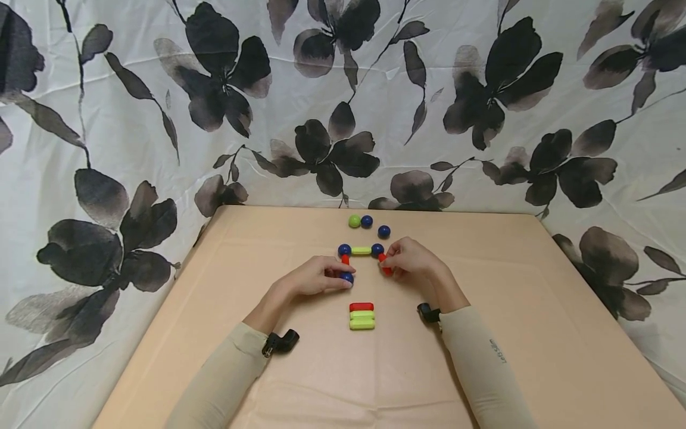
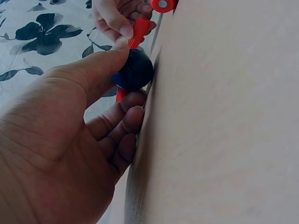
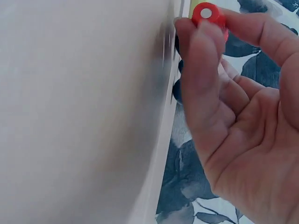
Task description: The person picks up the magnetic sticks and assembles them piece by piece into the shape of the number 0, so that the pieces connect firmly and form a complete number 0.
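Note:
The left hand point(image 1: 320, 275) pinches a blue ball point(image 1: 347, 278) at the lower end of a red rod point(image 1: 345, 260); its upper end meets another blue ball point(image 1: 345, 250). A yellow-green rod point(image 1: 361, 251) joins that ball to a blue ball point(image 1: 377, 249) on the right. Below this one, the right hand point(image 1: 411, 258) holds a second red rod point(image 1: 384, 266) between thumb and fingers. In the left wrist view the held blue ball point(image 2: 134, 70) lies between thumb and fingers. The right wrist view shows the round end of the red rod point(image 3: 206, 13) in the fingertips.
Nearer the table's point(image 1: 300, 381) front lie a loose red rod point(image 1: 361, 307) and two yellow-green rods point(image 1: 362, 325), side by side. Behind the joined pieces are a green ball point(image 1: 355, 221), a blue ball point(image 1: 367, 221) touching it, and another blue ball point(image 1: 384, 232). Floral cloth point(image 1: 407, 119) hangs behind.

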Tool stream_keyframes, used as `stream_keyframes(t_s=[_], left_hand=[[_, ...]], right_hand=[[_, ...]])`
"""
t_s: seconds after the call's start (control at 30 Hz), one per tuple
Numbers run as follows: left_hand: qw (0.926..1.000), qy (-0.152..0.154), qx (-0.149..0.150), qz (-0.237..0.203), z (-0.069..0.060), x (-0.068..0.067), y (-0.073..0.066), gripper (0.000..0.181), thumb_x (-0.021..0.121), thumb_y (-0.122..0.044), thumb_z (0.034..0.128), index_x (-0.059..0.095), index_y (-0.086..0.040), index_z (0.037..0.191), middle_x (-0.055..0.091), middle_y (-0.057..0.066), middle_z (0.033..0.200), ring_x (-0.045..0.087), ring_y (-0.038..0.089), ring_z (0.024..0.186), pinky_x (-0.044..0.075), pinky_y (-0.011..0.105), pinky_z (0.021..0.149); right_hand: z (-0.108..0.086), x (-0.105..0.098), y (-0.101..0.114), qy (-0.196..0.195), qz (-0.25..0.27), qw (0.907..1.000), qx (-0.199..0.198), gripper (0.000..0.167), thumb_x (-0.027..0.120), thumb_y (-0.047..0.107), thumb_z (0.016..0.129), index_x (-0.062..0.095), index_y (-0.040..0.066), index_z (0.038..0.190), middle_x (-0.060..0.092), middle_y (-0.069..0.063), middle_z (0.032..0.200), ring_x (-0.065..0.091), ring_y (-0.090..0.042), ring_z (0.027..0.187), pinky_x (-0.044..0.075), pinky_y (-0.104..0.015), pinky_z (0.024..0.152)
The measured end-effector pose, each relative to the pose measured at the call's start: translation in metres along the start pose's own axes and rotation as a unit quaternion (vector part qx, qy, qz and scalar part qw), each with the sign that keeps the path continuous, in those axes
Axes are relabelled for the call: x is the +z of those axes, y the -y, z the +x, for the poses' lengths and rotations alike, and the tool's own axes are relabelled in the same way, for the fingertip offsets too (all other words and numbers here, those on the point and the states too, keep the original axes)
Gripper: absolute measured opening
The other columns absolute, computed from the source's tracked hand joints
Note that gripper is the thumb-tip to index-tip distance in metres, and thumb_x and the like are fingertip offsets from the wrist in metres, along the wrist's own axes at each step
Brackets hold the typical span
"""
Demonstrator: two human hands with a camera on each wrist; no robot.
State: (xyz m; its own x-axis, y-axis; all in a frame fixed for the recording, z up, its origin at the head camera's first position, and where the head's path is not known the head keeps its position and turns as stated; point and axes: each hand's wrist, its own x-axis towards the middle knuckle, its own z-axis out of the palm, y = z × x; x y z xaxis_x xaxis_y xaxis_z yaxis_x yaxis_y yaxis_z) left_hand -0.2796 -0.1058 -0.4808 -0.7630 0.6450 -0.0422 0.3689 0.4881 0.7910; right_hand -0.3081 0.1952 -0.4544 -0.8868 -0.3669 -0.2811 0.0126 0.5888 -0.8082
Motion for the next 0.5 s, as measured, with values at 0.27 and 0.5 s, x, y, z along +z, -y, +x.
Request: stream_keyframes(t_s=[0.27, 0.5], left_hand=[[1.0000, -0.001, 0.000, -0.008, 0.0002, -0.0007, -0.0010, 0.040, 0.077, -0.036, 0.0952, 0.073, -0.022, 0.133, 0.067, -0.004, 0.105, 0.056, 0.016, 0.091, 0.046, 0.029, 0.075], [1.0000, -0.003, -0.003, -0.008, -0.0012, 0.0003, -0.0028, 0.040, 0.078, -0.036, 0.0949, 0.073, -0.022, 0.132, 0.066, -0.003, 0.104, 0.055, 0.017, 0.090, 0.045, 0.030, 0.075]], right_hand=[[0.0037, 0.0024, -0.0005, 0.024, 0.059, 0.9979, 0.013, 0.018, 0.075, 0.012, 0.094, 0.071, -0.005, 0.091, 0.073, -0.013, 0.081, 0.073, -0.019, 0.063, 0.062, -0.033, 0.065], [0.0054, 0.0051, -0.0023, 0.026, 0.086, 0.9957, 0.020, 0.018, 0.073, 0.011, 0.096, 0.071, -0.007, 0.098, 0.073, -0.014, 0.084, 0.075, -0.020, 0.067, 0.062, -0.032, 0.067]])
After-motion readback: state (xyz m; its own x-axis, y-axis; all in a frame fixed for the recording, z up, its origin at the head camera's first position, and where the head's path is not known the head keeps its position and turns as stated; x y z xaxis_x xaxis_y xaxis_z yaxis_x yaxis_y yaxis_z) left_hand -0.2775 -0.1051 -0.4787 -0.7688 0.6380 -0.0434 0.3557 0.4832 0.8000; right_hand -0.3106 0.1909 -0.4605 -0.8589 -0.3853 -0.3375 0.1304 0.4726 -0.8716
